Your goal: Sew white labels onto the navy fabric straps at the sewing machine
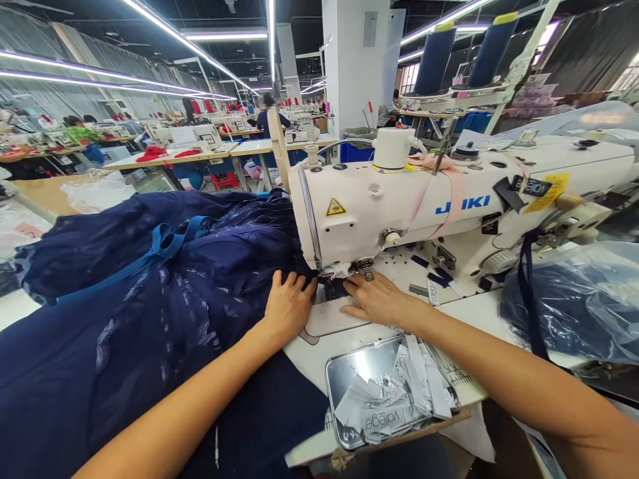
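A white sewing machine (349,199) stands in front of me, its needle area low at the left end of the head. The large navy garment (200,293) with pale printed patches is heaped to the left and runs up to the presser foot (330,287). Bent fingers of my left hand (289,303) grip its cloth just left of the foot. On the other side, my right hand (374,298) lies by the foot, thumb spread apart, fingertips on the dark cloth; the tips are partly hidden. A blue ribbon (167,243) is tied in a bow on the garment.
Nearest me, a metal tray (344,362) holds several white printed labels (379,399). Small dark labels (439,276) are scattered right of the needle. A clear plastic bag (574,299) of dark cloth sits at right. Two navy thread cones (434,60) stand above; other people work behind.
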`<state>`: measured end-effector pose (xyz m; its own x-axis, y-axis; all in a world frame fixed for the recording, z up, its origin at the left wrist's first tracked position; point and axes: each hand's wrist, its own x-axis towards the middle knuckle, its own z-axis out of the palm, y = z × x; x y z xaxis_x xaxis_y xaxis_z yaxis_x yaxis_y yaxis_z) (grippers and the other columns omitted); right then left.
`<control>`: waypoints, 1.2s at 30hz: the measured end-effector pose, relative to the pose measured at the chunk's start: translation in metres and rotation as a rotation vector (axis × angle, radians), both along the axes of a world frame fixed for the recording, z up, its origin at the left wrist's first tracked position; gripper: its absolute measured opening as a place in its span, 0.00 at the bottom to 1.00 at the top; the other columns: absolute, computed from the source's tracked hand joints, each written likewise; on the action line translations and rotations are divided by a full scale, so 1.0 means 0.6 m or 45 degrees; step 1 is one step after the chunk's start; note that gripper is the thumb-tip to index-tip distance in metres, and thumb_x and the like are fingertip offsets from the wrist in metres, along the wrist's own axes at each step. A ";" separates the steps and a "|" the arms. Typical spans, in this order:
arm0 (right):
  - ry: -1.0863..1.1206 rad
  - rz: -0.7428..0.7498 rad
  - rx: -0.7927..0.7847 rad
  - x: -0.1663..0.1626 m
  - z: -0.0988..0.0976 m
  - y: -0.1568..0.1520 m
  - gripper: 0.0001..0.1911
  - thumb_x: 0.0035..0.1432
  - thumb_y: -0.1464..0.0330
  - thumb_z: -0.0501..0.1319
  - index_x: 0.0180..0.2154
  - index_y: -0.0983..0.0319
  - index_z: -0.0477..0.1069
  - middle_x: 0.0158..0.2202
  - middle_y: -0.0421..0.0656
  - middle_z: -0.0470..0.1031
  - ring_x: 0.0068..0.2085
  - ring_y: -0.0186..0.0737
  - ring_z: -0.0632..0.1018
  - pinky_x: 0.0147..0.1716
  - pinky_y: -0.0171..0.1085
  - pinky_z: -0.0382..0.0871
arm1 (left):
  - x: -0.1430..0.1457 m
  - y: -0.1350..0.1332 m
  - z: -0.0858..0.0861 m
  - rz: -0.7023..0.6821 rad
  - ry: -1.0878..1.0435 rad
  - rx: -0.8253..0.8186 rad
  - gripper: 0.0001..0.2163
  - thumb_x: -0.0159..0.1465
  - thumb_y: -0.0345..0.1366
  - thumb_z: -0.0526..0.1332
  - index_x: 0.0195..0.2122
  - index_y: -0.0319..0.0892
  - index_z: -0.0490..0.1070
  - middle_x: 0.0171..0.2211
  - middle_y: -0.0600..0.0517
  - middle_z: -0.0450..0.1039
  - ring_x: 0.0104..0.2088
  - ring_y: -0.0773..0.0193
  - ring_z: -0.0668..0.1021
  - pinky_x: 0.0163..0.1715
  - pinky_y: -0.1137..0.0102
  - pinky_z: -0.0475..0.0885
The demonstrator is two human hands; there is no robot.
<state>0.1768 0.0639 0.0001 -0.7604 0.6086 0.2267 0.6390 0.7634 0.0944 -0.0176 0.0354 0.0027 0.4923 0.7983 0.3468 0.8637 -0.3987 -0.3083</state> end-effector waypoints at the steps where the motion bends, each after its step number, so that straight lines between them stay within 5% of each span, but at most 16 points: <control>1: -0.011 0.012 -0.002 0.002 0.002 -0.005 0.19 0.55 0.62 0.57 0.39 0.72 0.71 0.40 0.57 0.71 0.43 0.51 0.71 0.44 0.46 0.64 | -0.002 0.007 0.001 -0.021 0.013 -0.018 0.13 0.58 0.29 0.54 0.43 0.39 0.70 0.34 0.42 0.72 0.38 0.50 0.70 0.39 0.52 0.61; 9: -0.028 0.118 0.112 0.015 -0.020 -0.008 0.13 0.51 0.81 0.52 0.38 0.71 0.71 0.40 0.54 0.70 0.41 0.46 0.72 0.43 0.43 0.66 | -0.011 0.033 -0.001 -0.109 0.029 -0.099 0.11 0.57 0.30 0.54 0.40 0.40 0.71 0.37 0.44 0.72 0.42 0.51 0.69 0.44 0.52 0.61; 18: -0.059 0.164 0.066 0.002 -0.017 -0.015 0.13 0.51 0.81 0.52 0.36 0.70 0.72 0.39 0.54 0.72 0.39 0.44 0.73 0.40 0.41 0.70 | -0.011 0.033 0.002 -0.128 0.012 -0.118 0.12 0.57 0.30 0.54 0.41 0.40 0.71 0.39 0.44 0.72 0.43 0.51 0.69 0.45 0.51 0.60; 36: -0.212 -0.045 0.082 -0.028 -0.013 -0.036 0.15 0.51 0.83 0.51 0.39 0.72 0.71 0.42 0.57 0.70 0.40 0.45 0.72 0.37 0.39 0.68 | -0.008 0.043 0.000 -0.070 0.012 -0.167 0.12 0.59 0.30 0.51 0.41 0.40 0.71 0.39 0.44 0.72 0.44 0.50 0.68 0.44 0.52 0.59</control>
<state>0.1598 0.0426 -0.0080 -0.7689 0.6242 0.1386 0.6371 0.7295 0.2489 -0.0227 0.0614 0.0028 0.5397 0.8081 0.2360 0.8365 -0.4831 -0.2586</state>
